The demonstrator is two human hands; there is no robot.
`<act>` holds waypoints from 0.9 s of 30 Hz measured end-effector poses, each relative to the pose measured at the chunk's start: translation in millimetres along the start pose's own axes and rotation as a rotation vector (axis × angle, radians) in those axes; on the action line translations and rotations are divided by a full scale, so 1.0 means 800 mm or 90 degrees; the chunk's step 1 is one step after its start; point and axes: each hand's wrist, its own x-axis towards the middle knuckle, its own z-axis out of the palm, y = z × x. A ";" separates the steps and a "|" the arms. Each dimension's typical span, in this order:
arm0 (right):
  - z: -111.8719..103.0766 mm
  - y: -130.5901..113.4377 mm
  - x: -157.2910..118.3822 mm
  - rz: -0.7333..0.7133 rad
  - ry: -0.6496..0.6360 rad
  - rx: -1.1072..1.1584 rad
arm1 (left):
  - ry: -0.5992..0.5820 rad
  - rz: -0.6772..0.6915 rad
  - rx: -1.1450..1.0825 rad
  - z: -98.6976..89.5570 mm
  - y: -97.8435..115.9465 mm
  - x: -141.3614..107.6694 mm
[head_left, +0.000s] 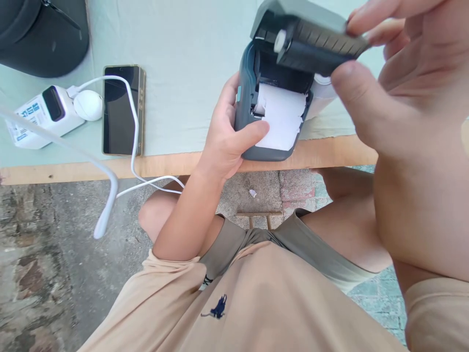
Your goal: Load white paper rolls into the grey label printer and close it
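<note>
Gripping the dark device over the table's wooden edge, the left hand lays its thumb over the white paper while the right hand pinches the raised lid, seemingly a paper-fitting step whose next move likely calls for flat, aligned paper.

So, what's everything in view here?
table: one, pale-green, ahead
device: one, dark, at table edge
lid: one, dark, raised on device
paper: one, white, inside device
cylinder: one, whitish, behind device
phone: one, black, table left
unit: one, white, by phone
disc: one, white, by phone
cabling: uncertain, white, over phone
bag: one, black, upper left
scrap: one, whitish, floor
frame: one, brown, floor
shirt: one, beige, bottom
shorts: one, olive, lower centre
legs: two, bare, below
left hand: one, gripping device
right hand: one, gripping lid
</note>
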 end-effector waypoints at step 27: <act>0.004 -0.050 -0.004 0.055 -0.125 -0.070 | 0.033 0.013 -0.055 0.026 0.009 -0.013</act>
